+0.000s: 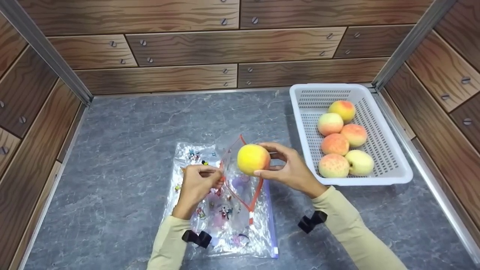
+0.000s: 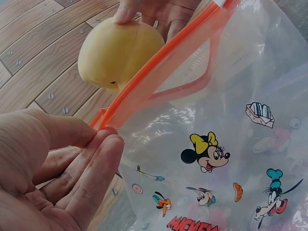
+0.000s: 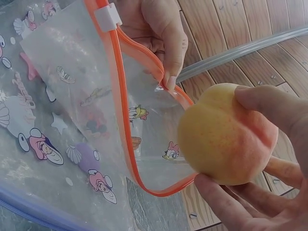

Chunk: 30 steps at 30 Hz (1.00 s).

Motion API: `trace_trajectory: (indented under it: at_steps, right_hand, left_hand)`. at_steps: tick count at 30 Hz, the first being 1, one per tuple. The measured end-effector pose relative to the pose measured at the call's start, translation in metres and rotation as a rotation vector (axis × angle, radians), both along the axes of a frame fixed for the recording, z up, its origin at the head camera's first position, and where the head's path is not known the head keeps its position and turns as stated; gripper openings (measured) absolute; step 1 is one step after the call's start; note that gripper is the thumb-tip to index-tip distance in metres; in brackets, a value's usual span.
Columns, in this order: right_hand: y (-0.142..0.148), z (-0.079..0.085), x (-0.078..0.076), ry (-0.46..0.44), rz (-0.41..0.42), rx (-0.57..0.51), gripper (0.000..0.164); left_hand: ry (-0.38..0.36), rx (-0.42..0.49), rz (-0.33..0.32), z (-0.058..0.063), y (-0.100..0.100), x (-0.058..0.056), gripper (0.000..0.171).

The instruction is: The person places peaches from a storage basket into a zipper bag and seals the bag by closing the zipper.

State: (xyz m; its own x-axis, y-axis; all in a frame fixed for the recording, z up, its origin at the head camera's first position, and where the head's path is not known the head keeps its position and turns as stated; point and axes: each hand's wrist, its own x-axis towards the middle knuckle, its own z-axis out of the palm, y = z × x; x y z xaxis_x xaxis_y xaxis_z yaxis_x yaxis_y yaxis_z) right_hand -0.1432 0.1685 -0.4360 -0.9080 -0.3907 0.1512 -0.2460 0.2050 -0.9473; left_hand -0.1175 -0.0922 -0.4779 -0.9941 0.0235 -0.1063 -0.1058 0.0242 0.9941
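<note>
A clear zip bag (image 2: 226, 120) with an orange-red zip edge and cartoon prints gapes at its mouth. My left hand (image 1: 199, 187) pinches one side of that orange edge between thumb and fingers. Right at the mouth, my right hand (image 1: 288, 167) grips a yellow-red peach (image 1: 252, 159), thumb on one side and fingers on the other. In the right wrist view the peach (image 3: 226, 134) is just outside the opening, beside the orange rim. The white slider (image 3: 108, 18) sits at one end of the zip.
Beneath lies another clear printed bag with a purple zip edge (image 1: 270, 225), flat on the grey marbled table (image 1: 123, 150). At the right stands a white slotted basket (image 1: 305, 146) with several peaches (image 1: 335, 144). Wood-patterned walls (image 1: 187, 45) enclose the back and sides.
</note>
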Motion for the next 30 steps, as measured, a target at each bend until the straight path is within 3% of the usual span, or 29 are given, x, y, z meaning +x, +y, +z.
trace_trajectory:
  at_steps: [15, 30]
  right_hand:
    - [-0.0023, -0.0012, 0.0000, -0.039, 0.016, 0.002, 0.069]
    - [-0.0036, -0.0014, 0.0009, -0.050, 0.021, 0.039, 0.065]
  left_hand:
    - [0.023, -0.042, 0.002, 0.0015, -0.0011, 0.0004, 0.011]
    - [0.018, -0.014, -0.009, 0.0008, -0.0022, 0.0006, 0.012]
